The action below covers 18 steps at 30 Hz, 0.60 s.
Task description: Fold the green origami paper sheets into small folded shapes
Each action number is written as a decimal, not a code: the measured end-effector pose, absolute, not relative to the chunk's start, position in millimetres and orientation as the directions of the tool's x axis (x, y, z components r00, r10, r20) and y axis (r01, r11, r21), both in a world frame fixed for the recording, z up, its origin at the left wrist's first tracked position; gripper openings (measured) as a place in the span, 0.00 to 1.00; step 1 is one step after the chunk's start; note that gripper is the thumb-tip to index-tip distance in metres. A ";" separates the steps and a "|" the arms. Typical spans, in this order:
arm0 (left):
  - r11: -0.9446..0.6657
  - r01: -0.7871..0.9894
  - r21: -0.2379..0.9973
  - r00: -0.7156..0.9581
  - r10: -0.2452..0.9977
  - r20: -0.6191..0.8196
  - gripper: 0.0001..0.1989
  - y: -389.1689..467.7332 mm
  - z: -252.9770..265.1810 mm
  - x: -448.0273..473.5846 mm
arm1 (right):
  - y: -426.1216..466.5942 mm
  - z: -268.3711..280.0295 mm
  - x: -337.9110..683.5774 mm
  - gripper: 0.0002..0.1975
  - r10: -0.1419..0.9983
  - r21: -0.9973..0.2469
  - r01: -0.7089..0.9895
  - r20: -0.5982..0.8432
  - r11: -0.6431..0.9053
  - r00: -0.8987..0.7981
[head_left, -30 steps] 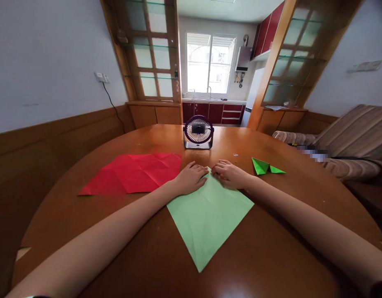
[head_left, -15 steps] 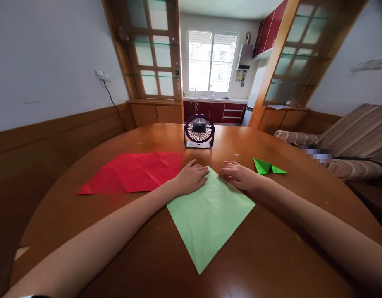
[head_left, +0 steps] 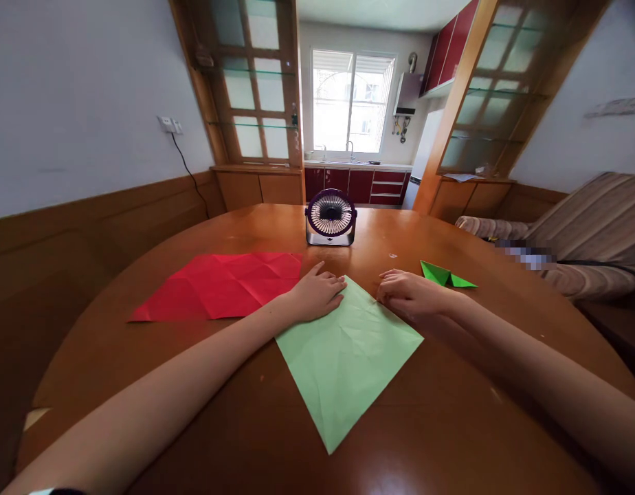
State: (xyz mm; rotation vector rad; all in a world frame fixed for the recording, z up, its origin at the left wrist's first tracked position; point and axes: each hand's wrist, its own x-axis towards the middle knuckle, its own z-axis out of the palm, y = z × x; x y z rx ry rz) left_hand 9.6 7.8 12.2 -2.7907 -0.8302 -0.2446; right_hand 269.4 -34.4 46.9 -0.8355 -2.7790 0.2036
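Plainly, the person's left hand (head_left: 314, 295) lies flat, fingers loosely spread, over the upper-left edge of the pale green paper (head_left: 351, 368). The right hand (head_left: 407, 293) is curled at the upper-right edge; whether it pinches the sheet, one cannot tell. The creased paper lies like a diamond on the brown desk (head_left: 431, 426), one corner toward the person. A red sheet (head_left: 214, 285) lies to the left, a folded bright green piece (head_left: 436, 273) to the right, and a small fan (head_left: 331, 214) stands farther back.
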 end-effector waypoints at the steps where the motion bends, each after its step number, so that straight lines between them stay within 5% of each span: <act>1: -0.818 0.552 -0.161 0.828 0.516 0.220 0.19 7.7 12.7 9.6 | -34.1 46.4 269.6 0.10 0.572 -0.205 0.539 0.172 0.817 -0.802; 6: -0.808 0.543 -0.228 0.838 0.504 0.209 0.17 3.0 19.9 11.8 | -37.7 44.7 263.4 0.07 0.810 -0.271 0.763 0.177 0.587 -0.560; 10: -0.785 0.573 -0.235 0.819 0.542 0.187 0.16 -2.6 28.3 14.8 | -41.5 42.3 255.8 0.15 0.911 -0.273 0.870 0.086 0.411 -0.404; 18: -0.549 0.829 0.108 0.524 0.830 0.192 0.22 2.2 23.4 13.8 | -36.9 30.9 250.3 0.13 0.956 -0.419 0.867 0.012 0.271 -0.293</act>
